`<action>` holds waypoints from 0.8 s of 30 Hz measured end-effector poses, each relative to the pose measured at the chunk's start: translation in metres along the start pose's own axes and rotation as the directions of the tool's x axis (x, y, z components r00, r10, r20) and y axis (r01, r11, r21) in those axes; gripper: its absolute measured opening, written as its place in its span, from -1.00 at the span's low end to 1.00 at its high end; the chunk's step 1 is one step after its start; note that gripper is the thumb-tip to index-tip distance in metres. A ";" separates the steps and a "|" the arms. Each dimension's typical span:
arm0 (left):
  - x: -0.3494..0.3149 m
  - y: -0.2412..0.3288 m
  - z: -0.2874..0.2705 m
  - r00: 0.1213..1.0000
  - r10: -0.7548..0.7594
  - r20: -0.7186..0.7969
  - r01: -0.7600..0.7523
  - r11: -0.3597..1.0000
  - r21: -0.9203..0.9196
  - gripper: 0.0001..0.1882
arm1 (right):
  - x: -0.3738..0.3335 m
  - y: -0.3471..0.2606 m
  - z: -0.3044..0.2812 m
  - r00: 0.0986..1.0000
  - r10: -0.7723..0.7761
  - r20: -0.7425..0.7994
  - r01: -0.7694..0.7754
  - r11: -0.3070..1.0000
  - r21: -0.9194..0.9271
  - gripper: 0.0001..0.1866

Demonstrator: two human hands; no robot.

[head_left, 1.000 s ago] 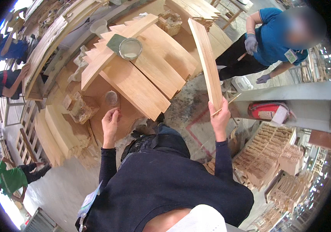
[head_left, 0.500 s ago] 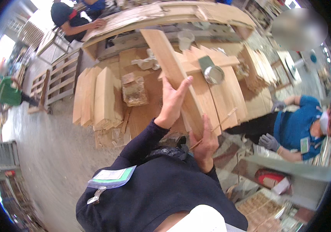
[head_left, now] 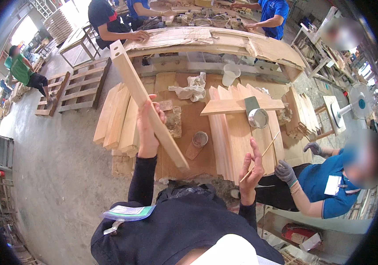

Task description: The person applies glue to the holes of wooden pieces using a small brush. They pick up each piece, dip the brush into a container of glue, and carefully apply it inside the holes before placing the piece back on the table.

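Note:
My left hand (head_left: 147, 134) is wrapped round a long wooden board (head_left: 132, 81), raised and tilted with its far end to the left. Two round holes show at that far end. My right hand (head_left: 252, 179) is apart from the board, fingers partly stretched, with a thin wooden stick (head_left: 270, 145) held across them. Beyond the right hand lies a stack of pale boards (head_left: 235, 137). A crosswise board (head_left: 224, 106) rests on it, beside a round tin with greyish contents (head_left: 258, 118). A small cup (head_left: 200, 139) stands between my hands.
More boards (head_left: 114, 117) are stacked at the left. A crumpled white cloth (head_left: 190, 89) and translucent cup (head_left: 231, 74) lie farther back. A gloved co-worker (head_left: 325, 176) is close at the right. People work behind the long bench (head_left: 189, 39). Pallets (head_left: 85, 84) stand at the left; a fan (head_left: 360, 102) at the right.
The board has swung left, and its near end has come out of my right hand. That hand has moved right, keeping the stick. The view has shifted, uncovering the small cup.

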State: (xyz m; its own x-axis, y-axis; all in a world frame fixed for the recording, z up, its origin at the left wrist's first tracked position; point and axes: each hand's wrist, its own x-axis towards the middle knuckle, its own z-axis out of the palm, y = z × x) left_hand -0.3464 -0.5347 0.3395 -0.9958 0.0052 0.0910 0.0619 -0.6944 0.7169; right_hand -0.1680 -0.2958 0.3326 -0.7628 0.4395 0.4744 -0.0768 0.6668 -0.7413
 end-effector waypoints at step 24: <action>-0.062 -0.006 -0.037 0.907 -0.336 0.252 0.116 0.777 0.619 -0.39 | -0.001 0.003 0.018 0.999 -0.036 -0.003 0.037 0.984 0.177 -0.65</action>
State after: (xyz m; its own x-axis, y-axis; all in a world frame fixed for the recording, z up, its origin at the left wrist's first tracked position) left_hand -0.2872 -0.5576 0.3045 -0.9076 0.4195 0.0161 -0.0256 -0.0936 0.9953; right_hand -0.1789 -0.3053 0.3211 -0.7573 0.4170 0.5027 -0.2169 0.5655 -0.7957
